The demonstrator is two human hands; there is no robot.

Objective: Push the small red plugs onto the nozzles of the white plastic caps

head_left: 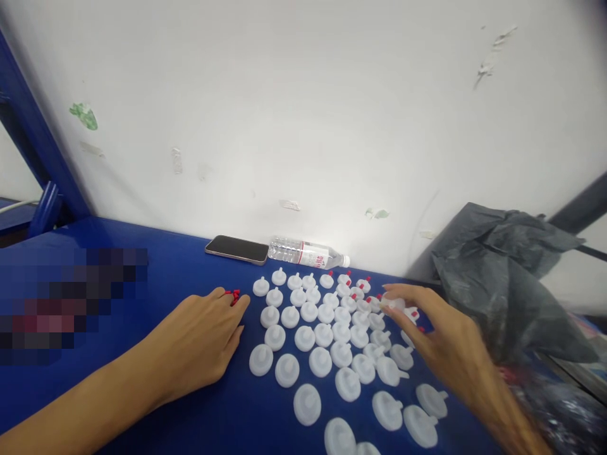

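Note:
My left hand rests palm down on the blue table, its fingers curled around several small red caps that show at the fingertips. My right hand pinches a white, disc-shaped nozzle lid between thumb and fingers, over the right side of the group. Between the hands, many similar white nozzle lids stand on the table with their spouts up; some at the front lean. Several lids at the back and right, such as this lid, wear red caps on their spouts.
A phone and a clear plastic bottle lie along the white wall. At the right stands a grey plastic bag. The blue table reaches to a blue frame post on the left.

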